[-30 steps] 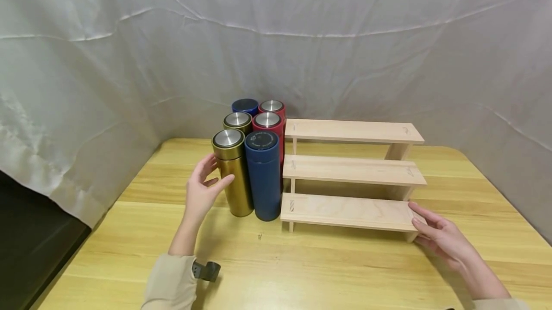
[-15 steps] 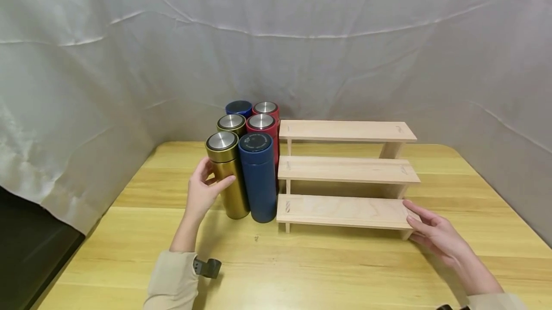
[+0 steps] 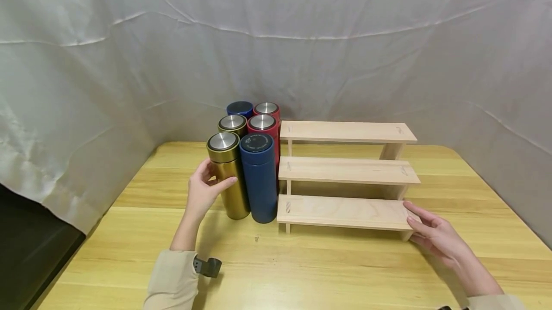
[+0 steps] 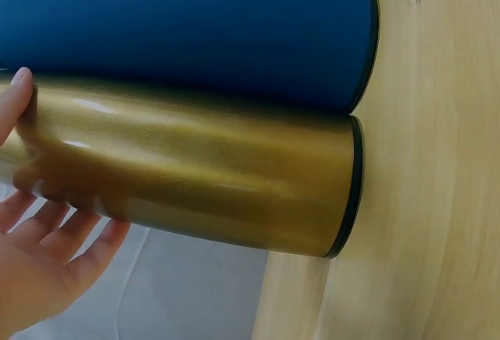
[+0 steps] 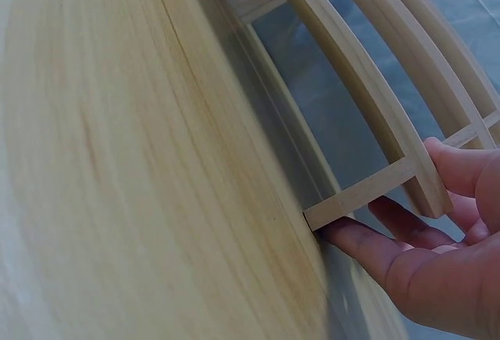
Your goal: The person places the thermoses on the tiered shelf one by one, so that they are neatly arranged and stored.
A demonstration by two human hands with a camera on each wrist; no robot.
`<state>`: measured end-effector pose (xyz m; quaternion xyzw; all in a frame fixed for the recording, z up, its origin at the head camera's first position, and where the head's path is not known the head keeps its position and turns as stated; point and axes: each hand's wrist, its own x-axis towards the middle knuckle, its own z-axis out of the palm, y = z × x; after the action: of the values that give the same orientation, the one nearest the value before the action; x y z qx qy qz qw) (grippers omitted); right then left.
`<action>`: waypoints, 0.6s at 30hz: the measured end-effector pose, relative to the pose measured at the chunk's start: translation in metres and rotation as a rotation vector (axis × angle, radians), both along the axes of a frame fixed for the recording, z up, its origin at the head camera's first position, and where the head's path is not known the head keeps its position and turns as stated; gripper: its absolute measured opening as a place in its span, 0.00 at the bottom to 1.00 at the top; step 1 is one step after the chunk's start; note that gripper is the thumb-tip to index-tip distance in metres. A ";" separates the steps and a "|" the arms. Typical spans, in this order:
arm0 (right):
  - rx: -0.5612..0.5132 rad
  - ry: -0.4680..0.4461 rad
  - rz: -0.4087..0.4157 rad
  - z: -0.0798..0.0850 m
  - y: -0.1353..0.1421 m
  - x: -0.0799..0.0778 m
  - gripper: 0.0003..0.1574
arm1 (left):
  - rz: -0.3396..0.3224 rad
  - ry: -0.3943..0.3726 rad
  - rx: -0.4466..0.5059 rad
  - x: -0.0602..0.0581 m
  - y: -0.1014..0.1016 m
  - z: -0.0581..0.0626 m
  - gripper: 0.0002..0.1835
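In the head view my left hand (image 3: 203,189) holds a gold thermos (image 3: 235,190) standing upright at the front left of a group of thermoses. Its thumb lies across the front and the fingers are on the left side, as the left wrist view shows on the gold thermos (image 4: 211,168). A dark blue thermos (image 3: 259,185) stands right beside it. My right hand (image 3: 437,235) grips the right end of a three-tier wooden display shelf (image 3: 345,212) at the lowest tier. In the right wrist view, the thumb is at the board's end and fingers (image 5: 375,250) reach below by the leg.
Behind the front pair stand another gold thermos (image 3: 232,123), two red ones, the nearer red thermos (image 3: 262,122) in front, and a blue-rimmed thermos (image 3: 239,108). The wooden table (image 3: 302,271) ends at a grey cloth backdrop (image 3: 276,61). A black area (image 3: 34,247) lies left.
The head view has shifted slightly, moving thermoses and shelf a little left in it. My left hand sits a bit further round the gold thermos. The right hand keeps its place at the shelf.
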<state>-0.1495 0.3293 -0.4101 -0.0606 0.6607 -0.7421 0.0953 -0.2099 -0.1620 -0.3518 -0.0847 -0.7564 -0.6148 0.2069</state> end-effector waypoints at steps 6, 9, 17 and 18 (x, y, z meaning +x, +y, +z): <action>0.000 0.005 0.003 -0.002 0.001 0.000 0.26 | 0.042 0.031 0.012 0.004 0.001 0.002 0.31; 0.002 0.006 0.002 -0.002 0.001 -0.001 0.26 | 0.067 0.039 0.016 0.005 0.001 0.003 0.31; -0.001 -0.026 -0.011 0.001 0.001 -0.001 0.26 | 0.133 0.142 0.031 0.004 -0.001 -0.006 0.30; -0.001 -0.031 -0.017 0.002 0.001 -0.001 0.26 | 0.140 0.158 0.031 0.004 -0.001 -0.008 0.30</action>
<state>-0.1505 0.3301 -0.4083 -0.0437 0.6592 -0.7441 0.0993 -0.2064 -0.1633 -0.3595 -0.0767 -0.7323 -0.6019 0.3092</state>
